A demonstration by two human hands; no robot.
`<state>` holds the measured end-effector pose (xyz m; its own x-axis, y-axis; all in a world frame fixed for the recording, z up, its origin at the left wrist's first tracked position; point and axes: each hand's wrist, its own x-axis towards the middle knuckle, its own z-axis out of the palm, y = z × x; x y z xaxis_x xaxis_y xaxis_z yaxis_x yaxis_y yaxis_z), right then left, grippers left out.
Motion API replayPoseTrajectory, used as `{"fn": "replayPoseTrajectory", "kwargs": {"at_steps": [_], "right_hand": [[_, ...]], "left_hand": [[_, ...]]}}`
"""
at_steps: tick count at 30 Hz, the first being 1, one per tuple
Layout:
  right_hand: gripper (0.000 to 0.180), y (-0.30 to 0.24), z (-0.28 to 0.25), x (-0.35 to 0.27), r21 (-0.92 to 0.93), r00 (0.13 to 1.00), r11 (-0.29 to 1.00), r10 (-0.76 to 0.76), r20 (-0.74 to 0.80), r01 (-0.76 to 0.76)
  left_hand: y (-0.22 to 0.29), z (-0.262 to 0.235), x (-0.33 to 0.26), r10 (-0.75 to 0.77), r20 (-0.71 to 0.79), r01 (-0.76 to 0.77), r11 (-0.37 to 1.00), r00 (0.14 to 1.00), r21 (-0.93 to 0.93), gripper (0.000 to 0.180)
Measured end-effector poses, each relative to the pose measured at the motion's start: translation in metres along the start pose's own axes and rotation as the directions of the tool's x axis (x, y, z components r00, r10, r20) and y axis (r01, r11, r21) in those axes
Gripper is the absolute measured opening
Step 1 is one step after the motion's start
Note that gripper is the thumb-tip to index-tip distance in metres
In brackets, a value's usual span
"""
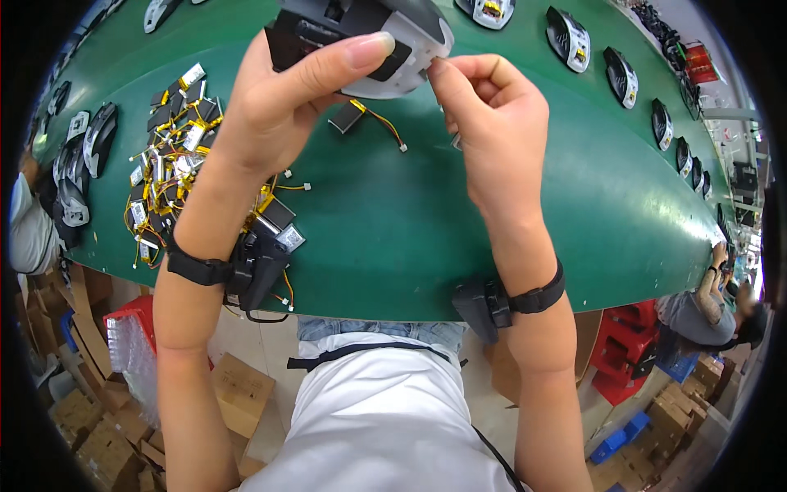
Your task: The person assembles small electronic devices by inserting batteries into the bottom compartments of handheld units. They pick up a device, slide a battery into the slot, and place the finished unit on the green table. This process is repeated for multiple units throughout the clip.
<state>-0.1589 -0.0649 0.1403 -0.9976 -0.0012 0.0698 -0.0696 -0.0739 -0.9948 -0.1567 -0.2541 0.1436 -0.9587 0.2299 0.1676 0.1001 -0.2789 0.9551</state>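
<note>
My left hand [283, 102] is closed around a black-and-grey housing [414, 61] shaped like a computer mouse, held above the table with its thumb across the dark part. My right hand [496, 111] is closed in a pinch at the housing's right edge; what sits between thumb and forefinger is hidden. A small shiny bit shows under its curled fingers, too small to name. Below the housing lies one flat battery pack [348, 116] with thin wires and a white plug. A heap of similar battery packs [176, 156] lies left of my left forearm.
The green table [393, 238] curves around me. Several similar housings [568, 39] stand in a row along the right, and more housings [98, 139] lie at the left. Cardboard boxes [242, 394] and red stools [623, 348] are on the floor. Other people sit at both sides.
</note>
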Motion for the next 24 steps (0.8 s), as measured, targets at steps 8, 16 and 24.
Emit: {"fn": "replayPoseTrajectory", "kwargs": {"at_steps": [8, 16, 24], "right_hand": [[0.031, 0.004, -0.011, 0.008, 0.087, 0.990, 0.994, 0.055, 0.128, -0.066], [0.026, 0.008, -0.009, 0.011, 0.115, 0.982, 0.984, 0.119, 0.148, -0.137], [0.027, 0.011, -0.005, 0.010, 0.064, 0.964, 0.974, 0.201, 0.176, -0.215]], "left_hand": [[0.001, 0.000, -0.001, -0.037, -0.047, 0.035, 0.999, 0.998, -0.037, 0.043], [-0.001, 0.006, 0.000, 0.025, -0.067, -0.033, 0.991, 0.997, -0.126, 0.032], [0.001, 0.010, 0.004, -0.053, -0.185, 0.040, 0.996, 0.981, -0.074, 0.035]]}}
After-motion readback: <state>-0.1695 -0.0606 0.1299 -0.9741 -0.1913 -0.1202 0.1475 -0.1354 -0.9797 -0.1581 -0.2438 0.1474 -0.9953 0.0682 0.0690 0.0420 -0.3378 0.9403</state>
